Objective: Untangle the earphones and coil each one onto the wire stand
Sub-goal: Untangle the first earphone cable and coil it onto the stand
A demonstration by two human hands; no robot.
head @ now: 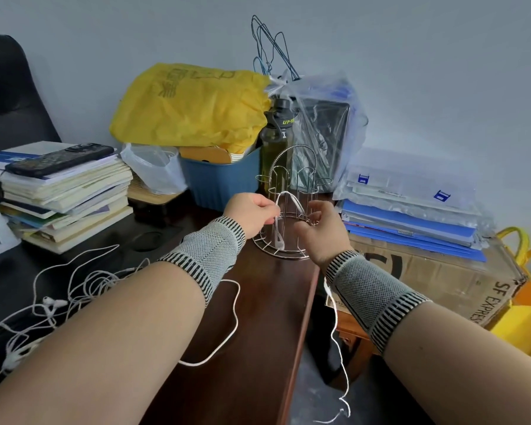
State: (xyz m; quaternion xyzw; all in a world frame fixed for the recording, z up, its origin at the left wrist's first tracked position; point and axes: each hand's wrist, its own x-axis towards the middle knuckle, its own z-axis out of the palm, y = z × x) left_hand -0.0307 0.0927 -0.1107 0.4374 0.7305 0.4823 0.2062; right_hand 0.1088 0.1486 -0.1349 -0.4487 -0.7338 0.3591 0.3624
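1. Left hand (252,210) pinches the white earphone cord (284,199) at the wire stand (288,207); right hand (316,223), fingers curled, holds the same cord on the stand's right side.
2. The cord arches over a prong between the hands, its tail trailing off the tabletop (258,332) edge. It looks light, limp and springy, so it may slip off unless kept taut.
3. Best held along the cord, not by the buds, I'd judge.
4. The tangled earphones (49,302) wait at near left.

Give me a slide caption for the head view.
Both hands loop a white earphone cable over the wire stand.
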